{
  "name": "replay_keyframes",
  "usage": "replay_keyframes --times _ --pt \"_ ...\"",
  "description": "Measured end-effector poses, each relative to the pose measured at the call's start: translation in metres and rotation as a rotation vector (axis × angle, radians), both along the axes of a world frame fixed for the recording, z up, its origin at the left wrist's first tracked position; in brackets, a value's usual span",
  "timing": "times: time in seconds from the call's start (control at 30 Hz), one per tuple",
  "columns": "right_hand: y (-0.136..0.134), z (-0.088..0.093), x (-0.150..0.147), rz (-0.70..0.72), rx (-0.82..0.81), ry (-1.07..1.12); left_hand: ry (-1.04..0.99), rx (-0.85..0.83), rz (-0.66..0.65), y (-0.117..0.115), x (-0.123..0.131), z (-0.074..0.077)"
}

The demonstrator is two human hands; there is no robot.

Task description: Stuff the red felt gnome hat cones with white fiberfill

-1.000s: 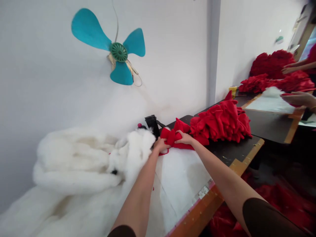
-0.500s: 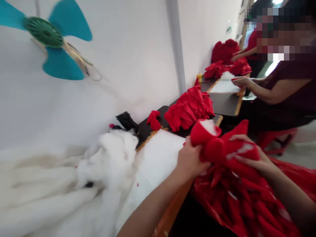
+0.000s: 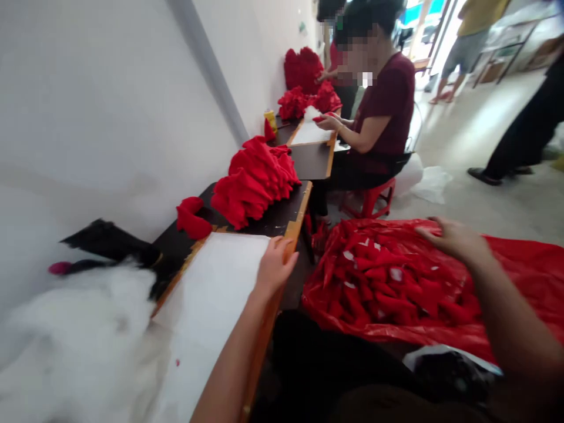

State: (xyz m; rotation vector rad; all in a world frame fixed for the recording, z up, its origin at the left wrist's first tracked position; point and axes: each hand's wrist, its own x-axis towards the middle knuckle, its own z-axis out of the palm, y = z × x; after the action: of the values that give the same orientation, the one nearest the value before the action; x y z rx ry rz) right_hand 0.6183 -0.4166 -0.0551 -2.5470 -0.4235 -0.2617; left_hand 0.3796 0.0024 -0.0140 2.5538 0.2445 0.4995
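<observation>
My left hand point(image 3: 275, 267) rests at the wooden edge of the table, beside a white board point(image 3: 220, 276), its fingers apart and holding nothing. Over a red plastic bag point(image 3: 467, 335) at the right, my right hand point(image 3: 458, 241) hangs open with nothing in it. Inside the bag lie several red fabric pieces point(image 3: 383, 282), some showing white stuffing. A heap of red cloth point(image 3: 255, 182) and a single curved red piece point(image 3: 192, 217) lie on the dark tabletop beyond the board. White fluffy stuffing point(image 3: 88, 323) is piled at the left.
A black object point(image 3: 110, 241) lies near the wall. Ahead, a seated person point(image 3: 388, 111) on a red stool point(image 3: 372, 200) works at another table point(image 3: 311, 161) with red cloth heaps. Other people stand behind and at the right.
The red pieces that were in my hands have left them, and both hands are now apart and open. The view has turned right, showing more of the bag and floor; the fan is out of view.
</observation>
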Motion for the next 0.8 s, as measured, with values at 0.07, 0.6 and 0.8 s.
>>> replay_keyframes --times 0.07,0.6,0.8 --pt "0.057 -0.002 -0.023 0.000 -0.035 0.081 -0.002 0.020 0.099 0.027 -0.025 -0.012" --pt "0.500 0.070 -0.154 1.136 0.622 0.146 -0.001 -0.027 0.179 0.029 -0.084 -0.027" --pt "0.645 0.061 -0.156 1.056 0.324 0.230 -0.007 -0.072 0.192 0.027 -0.088 -0.035"
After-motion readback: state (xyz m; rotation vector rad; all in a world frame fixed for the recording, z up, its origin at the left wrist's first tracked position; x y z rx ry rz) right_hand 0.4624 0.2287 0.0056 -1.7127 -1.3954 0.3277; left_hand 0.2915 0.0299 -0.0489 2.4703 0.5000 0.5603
